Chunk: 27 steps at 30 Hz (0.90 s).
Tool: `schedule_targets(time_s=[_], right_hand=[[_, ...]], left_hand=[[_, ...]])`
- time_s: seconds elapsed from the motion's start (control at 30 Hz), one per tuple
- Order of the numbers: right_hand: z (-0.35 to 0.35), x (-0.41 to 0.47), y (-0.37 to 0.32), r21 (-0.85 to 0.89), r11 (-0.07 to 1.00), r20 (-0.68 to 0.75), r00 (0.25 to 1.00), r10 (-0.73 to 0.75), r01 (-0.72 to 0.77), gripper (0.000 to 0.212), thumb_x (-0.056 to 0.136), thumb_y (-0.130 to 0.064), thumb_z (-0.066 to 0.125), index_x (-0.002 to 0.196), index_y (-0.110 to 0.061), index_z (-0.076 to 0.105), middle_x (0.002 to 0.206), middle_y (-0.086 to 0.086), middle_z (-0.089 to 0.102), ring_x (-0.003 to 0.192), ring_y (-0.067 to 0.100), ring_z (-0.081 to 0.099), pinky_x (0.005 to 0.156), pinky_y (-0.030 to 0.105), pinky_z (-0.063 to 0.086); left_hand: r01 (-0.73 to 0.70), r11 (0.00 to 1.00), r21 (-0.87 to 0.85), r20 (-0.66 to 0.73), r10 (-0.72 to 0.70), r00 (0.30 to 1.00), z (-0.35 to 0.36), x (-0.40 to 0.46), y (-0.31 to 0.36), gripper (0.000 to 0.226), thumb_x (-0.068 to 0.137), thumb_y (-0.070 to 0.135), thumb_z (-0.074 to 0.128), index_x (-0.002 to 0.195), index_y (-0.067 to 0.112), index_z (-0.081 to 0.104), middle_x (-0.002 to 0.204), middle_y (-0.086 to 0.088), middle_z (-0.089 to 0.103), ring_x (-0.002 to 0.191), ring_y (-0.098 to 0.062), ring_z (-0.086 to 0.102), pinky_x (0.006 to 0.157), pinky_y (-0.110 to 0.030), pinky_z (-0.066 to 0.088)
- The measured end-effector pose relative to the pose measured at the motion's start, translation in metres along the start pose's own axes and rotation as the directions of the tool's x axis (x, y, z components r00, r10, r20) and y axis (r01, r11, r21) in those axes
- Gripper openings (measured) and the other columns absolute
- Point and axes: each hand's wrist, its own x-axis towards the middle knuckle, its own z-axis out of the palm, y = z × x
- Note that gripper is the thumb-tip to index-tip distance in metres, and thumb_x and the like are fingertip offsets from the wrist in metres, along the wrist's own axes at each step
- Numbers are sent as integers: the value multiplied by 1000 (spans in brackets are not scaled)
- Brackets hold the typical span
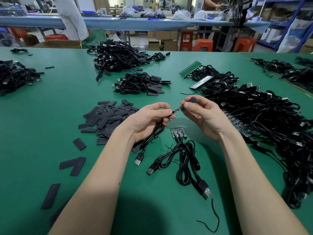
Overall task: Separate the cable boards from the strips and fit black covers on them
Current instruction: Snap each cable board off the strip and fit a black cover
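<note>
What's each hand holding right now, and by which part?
Left hand pinches the small cable board at its cable end. Right hand pinches the black cover by its middle, its open end on the board's tip.

Loose covers [108,116] lie heaped on the tabletop [50,102] left of the hands, a big cable tangle [264,119] sprawls to the right, three joined boards [177,132] sit just beneath the hands, and finished bundles [140,83] pile up behind.
</note>
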Motion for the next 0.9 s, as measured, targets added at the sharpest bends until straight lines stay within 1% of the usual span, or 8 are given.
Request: schedule_targets(time_s=[0.1,0.2,0.27,0.43,0.63,0.73,0.8,0.9], right_hand=[[1,1,1,32,999,22,1000,1,-2,14,70,-7,76,76,-20,78,85,2,74,80,11,71,79,21,57],[3,2,4,77,997,23,1000,-21,19,15,73,-7,76,77,-21,78,87,1,75,82,11,71,79,20,56],[4,3,7,95,995,32,999,-39,36,15,74,-7,76,78,-22,78,88,0,75,83,11,71,79,20,56],[5,3,10,12,1000,120,993,-5,3,16,76,-8,75,81,-22,79,91,2,77,83,12,72,79,22,57],[3,2,11,19,999,113,993,29,-31,13,77,-11,75,86,-18,81,92,5,77,79,12,72,76,18,56],[5,2,12,2,1000,93,995,27,-28,12,76,-12,75,84,-17,82,90,5,77,78,11,72,75,18,56],[7,2,14,10,1000,62,998,15,-16,10,75,-14,76,82,-18,81,89,5,77,77,12,72,74,18,56],[9,2,17,40,999,24,1000,5,-6,8,76,-15,76,81,-19,81,89,5,77,74,13,71,74,18,56]], left_hand=[[-3,1000,-16,11,3,1000,-1,0,0,12,87,4,62,93,14,58,76,-4,70,61,-8,52,63,-17,47],[5,998,-56,41,-2,999,0,-1,0,17,78,9,65,92,14,57,76,-4,70,61,-8,52,63,-16,47],[2,997,-74,52,2,999,0,-1,0,17,77,9,65,92,13,57,76,-4,69,60,-8,52,62,-16,47],[-3,999,-47,64,6,998,-1,-1,0,15,78,9,65,91,13,58,77,-4,68,63,-9,51,62,-16,46],[-16,1000,3,54,16,998,1,-3,2,15,79,10,66,90,13,57,77,-3,69,63,-9,52,62,-16,46],[-5,999,34,32,4,999,2,-3,3,9,87,5,62,88,13,57,78,-4,69,63,-10,50,62,-16,45],[9,999,43,25,-10,1000,2,-2,3,12,93,2,58,88,13,57,79,-5,69,64,-10,49,63,-17,44],[25,999,30,15,-25,1000,4,-1,5,14,94,1,58,86,13,57,78,-5,69,64,-11,49,63,-17,43]])
